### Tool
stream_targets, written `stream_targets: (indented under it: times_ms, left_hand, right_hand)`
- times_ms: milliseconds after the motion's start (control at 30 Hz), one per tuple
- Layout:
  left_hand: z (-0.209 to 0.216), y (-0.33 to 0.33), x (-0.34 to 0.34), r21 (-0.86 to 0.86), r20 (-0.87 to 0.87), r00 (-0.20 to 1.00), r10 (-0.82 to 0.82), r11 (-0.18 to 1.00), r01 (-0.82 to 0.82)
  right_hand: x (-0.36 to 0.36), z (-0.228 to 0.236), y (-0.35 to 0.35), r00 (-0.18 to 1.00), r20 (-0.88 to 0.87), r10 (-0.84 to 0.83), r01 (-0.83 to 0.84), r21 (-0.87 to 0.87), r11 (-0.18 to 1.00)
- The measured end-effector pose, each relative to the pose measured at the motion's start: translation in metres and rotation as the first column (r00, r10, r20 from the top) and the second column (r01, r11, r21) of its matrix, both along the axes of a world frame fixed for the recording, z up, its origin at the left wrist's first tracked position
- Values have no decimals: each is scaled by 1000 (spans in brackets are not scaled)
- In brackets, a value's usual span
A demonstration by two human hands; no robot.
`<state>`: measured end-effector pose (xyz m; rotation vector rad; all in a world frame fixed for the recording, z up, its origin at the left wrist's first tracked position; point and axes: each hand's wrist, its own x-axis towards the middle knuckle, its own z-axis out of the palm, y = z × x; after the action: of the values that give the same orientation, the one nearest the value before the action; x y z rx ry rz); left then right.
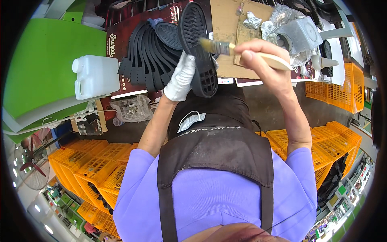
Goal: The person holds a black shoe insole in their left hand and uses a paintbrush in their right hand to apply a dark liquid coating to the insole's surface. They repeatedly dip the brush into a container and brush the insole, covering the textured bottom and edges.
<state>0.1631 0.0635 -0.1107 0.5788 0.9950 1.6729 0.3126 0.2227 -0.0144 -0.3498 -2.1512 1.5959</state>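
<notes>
My left hand [182, 78], in a white glove, is closed on the edge of a black shoe sole [198, 48]. The sole is held up with its long side toward me, a grid of square hollows showing at its near end. My bare right hand [264, 60] grips the pale handle of a paintbrush [221, 46]. The brush's yellowish bristles are over the sole's middle; whether they touch it I cannot tell. Left of the gloved hand, several more black soles [147, 52] lie fanned out in an overlapping row on the table.
A white plastic jug [96, 77] stands at the left beside a green surface [48, 60]. Cardboard [225, 24], a clear plastic container [300, 34] and a nozzle bottle [324, 62] are at the right. Orange crates [100, 161] are stacked around me; a fan [32, 161] is at far left.
</notes>
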Motion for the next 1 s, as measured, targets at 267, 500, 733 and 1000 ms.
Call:
stream_targets:
  times_ms: [267, 500, 733, 1000]
  left_hand:
    - [12, -3, -10, 42, -256, 957, 136, 991, -129]
    - [33, -2, -20, 78, -223, 964, 148, 988, -134]
    - [41, -3, -25, 101, -990, 96, 104, 994, -41]
    - [31, -7, -12, 1, 51, 988, 148, 989, -148]
  right_hand:
    - [-8, 4, -4, 995, 16, 100, -100, 293, 951]
    - [6, 4, 9, 980, 109, 169, -196, 321, 926]
    - [5, 10, 6, 987, 158, 39, -84, 288, 954]
    - [-4, 14, -4, 949, 298, -103, 78, 96, 992]
